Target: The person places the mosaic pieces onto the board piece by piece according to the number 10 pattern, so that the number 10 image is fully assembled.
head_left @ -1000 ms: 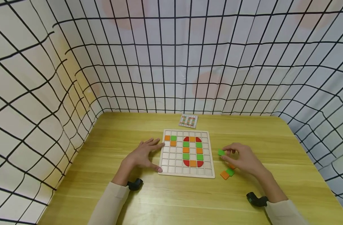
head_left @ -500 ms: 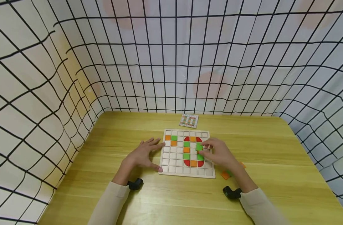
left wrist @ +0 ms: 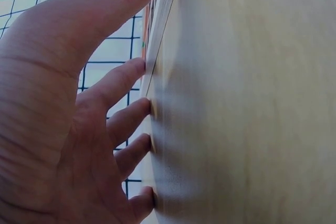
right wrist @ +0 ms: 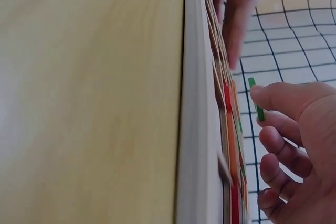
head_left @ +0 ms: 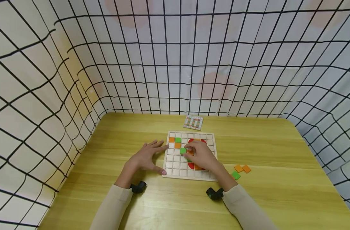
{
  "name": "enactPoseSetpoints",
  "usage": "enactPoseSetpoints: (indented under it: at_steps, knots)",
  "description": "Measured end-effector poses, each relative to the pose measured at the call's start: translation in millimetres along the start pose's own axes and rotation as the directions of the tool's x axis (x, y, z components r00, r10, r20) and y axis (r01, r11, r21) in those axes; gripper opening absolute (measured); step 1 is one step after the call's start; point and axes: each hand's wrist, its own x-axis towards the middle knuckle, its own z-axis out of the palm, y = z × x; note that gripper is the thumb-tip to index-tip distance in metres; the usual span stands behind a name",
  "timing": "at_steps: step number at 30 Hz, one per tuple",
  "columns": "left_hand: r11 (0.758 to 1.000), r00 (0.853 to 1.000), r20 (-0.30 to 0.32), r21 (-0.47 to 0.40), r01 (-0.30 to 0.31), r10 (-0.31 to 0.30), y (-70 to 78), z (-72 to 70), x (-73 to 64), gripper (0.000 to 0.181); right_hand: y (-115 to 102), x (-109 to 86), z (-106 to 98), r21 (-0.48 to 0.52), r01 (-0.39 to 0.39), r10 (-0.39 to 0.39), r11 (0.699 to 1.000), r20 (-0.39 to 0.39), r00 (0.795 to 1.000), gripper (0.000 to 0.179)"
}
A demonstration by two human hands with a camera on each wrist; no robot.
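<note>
My right hand (head_left: 202, 155) pinches a green square tile (head_left: 182, 150) between thumb and forefinger, over the middle of the white grid board (head_left: 175, 171). In the right wrist view the green tile (right wrist: 256, 99) is seen edge-on, a little apart from the board. My left hand (head_left: 146, 158) lies spread at the board's left side, thumb and forefinger touching its edge. The left wrist view shows those straight fingers (left wrist: 128, 114) against the table. An orange tile (head_left: 171, 140), a green tile (head_left: 178, 140) and another orange tile (head_left: 178, 145) sit upper left; my right hand partly hides a red, orange and green ring.
A small patterned card (head_left: 193, 122) lies behind the board. To the right on the wooden table (head_left: 163, 204) are loose tiles, among them an orange tile (head_left: 246, 169) and a green tile (head_left: 236, 175). Black-gridded white walls (head_left: 175, 64) stand at the back and sides.
My right hand has carried the green tile leftward from the loose tiles at the right, across the ring, to the board's middle. My left hand has stayed at the board's left edge.
</note>
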Motion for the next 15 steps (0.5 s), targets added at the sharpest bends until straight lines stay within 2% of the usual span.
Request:
enactPoseSetpoints:
  at_steps: [6,15]
  knots:
    - [1.0,1.0,-0.006,-0.015,-0.006,0.006,0.5,-2.0,0.5,0.114,-8.4,11.3,10.2,0.01,-0.015,0.015,1.0,-0.002,1.0,0.027]
    - [1.0,1.0,0.004,-0.005,-0.006,0.006,-0.2,-2.2,0.5,0.114,-10.4,15.7,20.2,-0.023,-0.014,0.014,1.0,0.006,1.0,0.029]
